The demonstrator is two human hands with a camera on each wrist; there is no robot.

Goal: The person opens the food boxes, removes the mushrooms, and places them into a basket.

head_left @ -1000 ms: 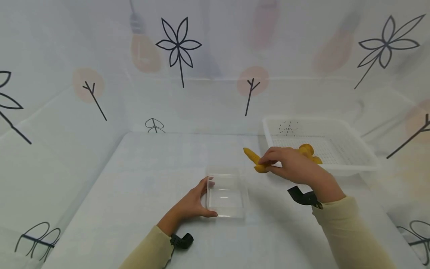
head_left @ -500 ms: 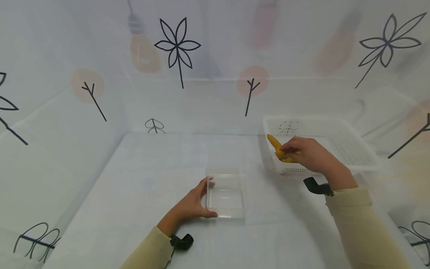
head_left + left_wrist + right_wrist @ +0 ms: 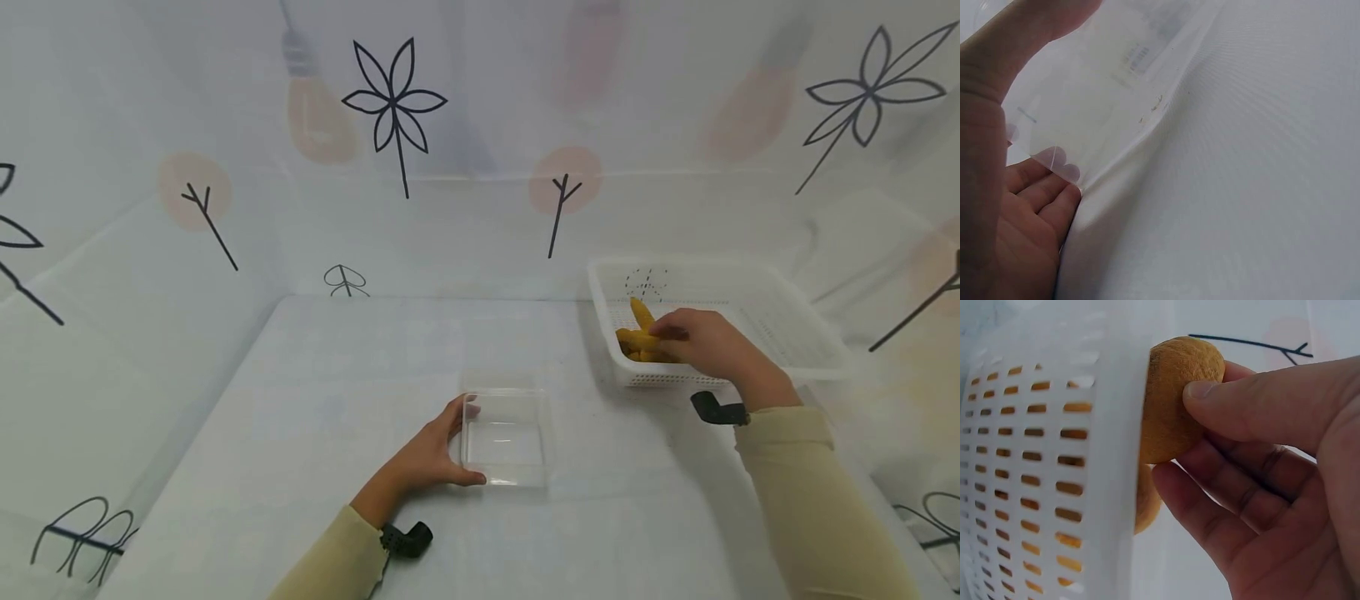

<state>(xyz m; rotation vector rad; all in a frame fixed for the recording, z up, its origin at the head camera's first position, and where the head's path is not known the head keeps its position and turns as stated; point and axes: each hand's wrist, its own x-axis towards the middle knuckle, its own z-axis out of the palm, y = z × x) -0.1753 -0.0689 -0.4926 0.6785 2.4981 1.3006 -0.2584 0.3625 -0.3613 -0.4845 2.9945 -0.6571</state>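
Observation:
My left hand (image 3: 431, 450) holds the left side of a clear plastic box (image 3: 517, 437), thumb at the near edge and fingers at the far edge. Through its wall (image 3: 1110, 81), fingertips show in the left wrist view. My right hand (image 3: 701, 342) reaches over the near left rim of a white perforated basket (image 3: 795, 333). Thumb and fingers pinch a yellow-brown, rounded, rough-skinned piece (image 3: 1179, 394) at the basket wall. Several yellow pieces lie beneath, one more rounded piece (image 3: 1146, 500) just below. A long, pointed yellow piece (image 3: 641, 312) juts up beside the fingertips.
The basket stands at the back right of the white table (image 3: 360, 358), against the printed cloth backdrop (image 3: 480, 233). Backdrop cloth also rises on the left side (image 3: 135, 350). Dark cameras are strapped at both wrists.
My right hand has moved right, from above the table to the basket's near left corner, bringing the yellow pieces over the basket. The left hand and clear box have stayed put.

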